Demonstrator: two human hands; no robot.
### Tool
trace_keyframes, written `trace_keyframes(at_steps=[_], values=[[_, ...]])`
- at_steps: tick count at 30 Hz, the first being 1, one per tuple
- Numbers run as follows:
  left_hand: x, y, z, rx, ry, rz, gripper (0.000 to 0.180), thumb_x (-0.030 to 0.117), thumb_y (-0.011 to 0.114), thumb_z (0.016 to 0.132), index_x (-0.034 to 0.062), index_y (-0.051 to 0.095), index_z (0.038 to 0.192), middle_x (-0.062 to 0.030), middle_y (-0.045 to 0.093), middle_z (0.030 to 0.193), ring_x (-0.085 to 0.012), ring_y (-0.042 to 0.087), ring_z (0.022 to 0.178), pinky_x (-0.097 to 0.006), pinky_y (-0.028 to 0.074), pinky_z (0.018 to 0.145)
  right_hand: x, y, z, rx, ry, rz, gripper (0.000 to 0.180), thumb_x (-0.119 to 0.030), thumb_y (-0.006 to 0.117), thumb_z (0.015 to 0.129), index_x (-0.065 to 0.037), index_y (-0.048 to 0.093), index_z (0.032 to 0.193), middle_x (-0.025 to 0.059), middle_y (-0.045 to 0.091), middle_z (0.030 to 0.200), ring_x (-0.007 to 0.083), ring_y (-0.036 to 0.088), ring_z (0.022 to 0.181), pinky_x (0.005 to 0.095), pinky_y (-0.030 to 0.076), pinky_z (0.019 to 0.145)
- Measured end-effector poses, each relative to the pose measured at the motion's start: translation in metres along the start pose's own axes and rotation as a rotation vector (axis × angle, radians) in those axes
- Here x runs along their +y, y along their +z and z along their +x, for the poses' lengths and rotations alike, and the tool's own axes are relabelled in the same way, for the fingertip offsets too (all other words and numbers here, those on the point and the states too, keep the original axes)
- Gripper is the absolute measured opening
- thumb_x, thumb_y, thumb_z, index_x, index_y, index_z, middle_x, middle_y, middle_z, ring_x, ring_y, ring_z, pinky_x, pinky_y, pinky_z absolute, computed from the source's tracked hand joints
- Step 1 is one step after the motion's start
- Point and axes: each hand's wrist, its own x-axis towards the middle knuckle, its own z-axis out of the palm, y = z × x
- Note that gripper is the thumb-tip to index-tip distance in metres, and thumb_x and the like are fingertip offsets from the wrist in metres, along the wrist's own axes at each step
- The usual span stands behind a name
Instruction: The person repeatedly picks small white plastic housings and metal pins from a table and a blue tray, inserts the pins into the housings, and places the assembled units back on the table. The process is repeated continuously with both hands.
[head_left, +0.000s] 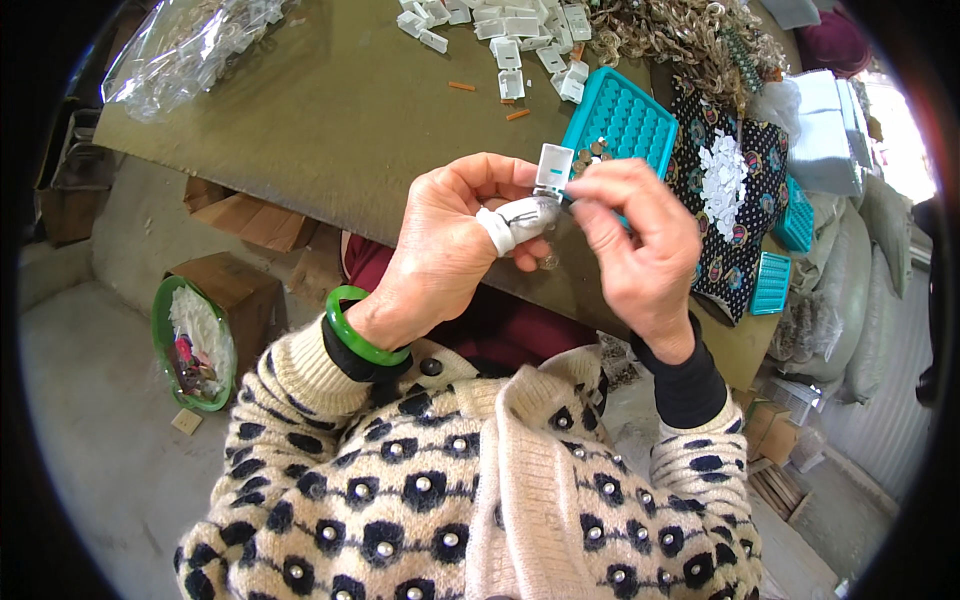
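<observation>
My left hand (440, 225) pinches a small white plastic box (555, 165) with its lid raised, a teal mark inside. One of its fingers wears a grey and white finger cover (515, 222). Close against the box's right side is my right hand (640, 230), thumb and forefinger drawn together; whatever lies between them is too small to make out. Just beyond the hands lies a teal tray (635, 115) with rows of round hollows. Several small round brownish pieces (585, 160) gather at its near corner.
White boxes (520, 25) heap at the table's far side, beside a tangled pile of clear brownish pieces (690, 40). White chips (722, 175) lie on a dotted black cloth (755, 205). A plastic bag (185, 60) sits far left; a green basin (225, 385) stands on the floor.
</observation>
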Motion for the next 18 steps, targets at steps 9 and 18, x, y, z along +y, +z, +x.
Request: trace_keyframes(at_steps=[9,18], values=[[0.002,-0.013,0.005,-0.093,-0.019,-0.179,0.024,0.012,0.068,0.087,0.0026,0.059,0.106,-0.0087,0.064,0.088,-0.0118,0.056,0.058,-0.023,0.041,0.047,0.051,-0.016,0.026,-0.143,-0.193,-0.448,0.032,0.012,0.062,0.071,-0.001,0.066,0.1,0.0102,0.056,0.089,0.0269,0.06,0.08,0.0349,0.052,0.069],[0.002,-0.014,0.011,-0.177,-0.04,-0.26,0.035,0.014,0.062,0.092,0.0004,0.056,0.124,-0.0219,0.062,0.119,-0.0287,0.07,0.094,-0.029,0.059,0.069,0.063,-0.027,0.029,-0.167,-0.193,-0.446,0.015,0.005,0.067,0.08,0.0,0.061,0.093,0.0121,0.059,0.085,0.0279,0.061,0.075,0.0354,0.051,0.065]])
